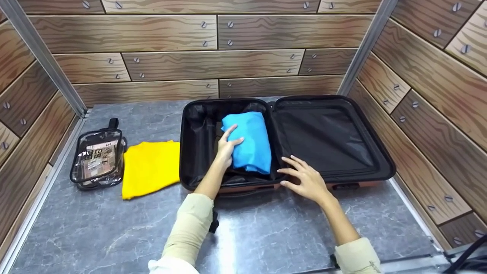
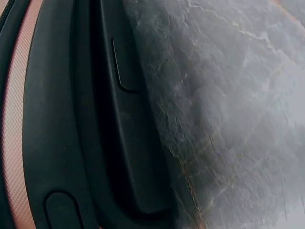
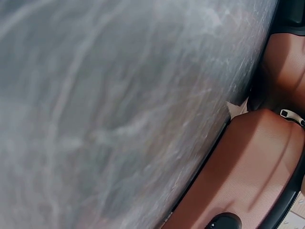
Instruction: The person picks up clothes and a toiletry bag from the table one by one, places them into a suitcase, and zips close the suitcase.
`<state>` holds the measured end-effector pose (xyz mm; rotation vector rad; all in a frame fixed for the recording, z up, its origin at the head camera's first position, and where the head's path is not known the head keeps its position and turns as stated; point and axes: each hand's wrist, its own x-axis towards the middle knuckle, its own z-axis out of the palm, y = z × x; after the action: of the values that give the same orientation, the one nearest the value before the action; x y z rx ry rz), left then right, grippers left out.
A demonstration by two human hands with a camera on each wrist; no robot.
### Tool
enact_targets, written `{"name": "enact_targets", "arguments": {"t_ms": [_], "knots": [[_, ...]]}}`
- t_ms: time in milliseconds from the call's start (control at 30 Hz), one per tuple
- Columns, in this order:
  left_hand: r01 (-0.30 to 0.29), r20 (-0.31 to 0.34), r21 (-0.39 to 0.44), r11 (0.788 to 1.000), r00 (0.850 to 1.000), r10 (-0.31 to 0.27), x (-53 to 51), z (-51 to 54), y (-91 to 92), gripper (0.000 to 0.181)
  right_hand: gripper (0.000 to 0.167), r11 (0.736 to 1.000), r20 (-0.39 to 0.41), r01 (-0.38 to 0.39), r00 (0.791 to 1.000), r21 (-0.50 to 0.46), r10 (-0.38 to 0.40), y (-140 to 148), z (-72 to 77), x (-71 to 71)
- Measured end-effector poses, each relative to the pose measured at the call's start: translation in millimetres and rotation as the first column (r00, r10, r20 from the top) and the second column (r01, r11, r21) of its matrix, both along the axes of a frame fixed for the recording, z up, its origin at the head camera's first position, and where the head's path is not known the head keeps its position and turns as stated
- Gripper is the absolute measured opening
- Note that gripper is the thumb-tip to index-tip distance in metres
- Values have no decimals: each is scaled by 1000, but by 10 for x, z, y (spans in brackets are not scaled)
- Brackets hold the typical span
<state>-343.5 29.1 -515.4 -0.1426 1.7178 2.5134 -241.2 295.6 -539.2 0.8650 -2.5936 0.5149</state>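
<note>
Head view's centre, blue cloth (image 1: 253, 146): seeming soft, light; sides inviting grip
Left hand (image 1: 226, 146), right hand (image 1: 307, 179): fingers showing apart

Head view: bright, fairly even light. Vertical glare streak on the surface (image 1: 95, 228) at 6 o'clock. Soft shadow along the front of the suitcase (image 1: 277, 137), interior dark with detail lost. Yellow cloth (image 1: 152, 167) at 8 to 9 o'clock saturated, little texture; white fabric (image 1: 173, 266) at 7 near blown out. Wide-angle stretch toward edges. Left wrist: dimmer, hazy, pale wash at 3 to 5. Right wrist: surface smeared at 9, suitcase shell crisper at 4.
</note>
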Motion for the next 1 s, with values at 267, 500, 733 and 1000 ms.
{"name": "enact_targets", "arguments": {"t_ms": [267,500,733,1000], "knots": [[39,-7,-8,999,999,-39,27,-2,20,56,36,1000,-10,1,1000,-1,-1,-2,-4,-11],[70,20,-21,997,997,-69,11,-25,35,58,36,1000,-6,10,1000,5,-10,-1,11,-14],[47,105,-94,994,994,-37,35,-52,16,56,36,1000,-5,10,1000,3,-10,-6,12,-12],[49,149,-186,981,989,-21,77,-44,-6,54,36,1000,-16,8,1000,4,-8,6,-7,-18]]}}
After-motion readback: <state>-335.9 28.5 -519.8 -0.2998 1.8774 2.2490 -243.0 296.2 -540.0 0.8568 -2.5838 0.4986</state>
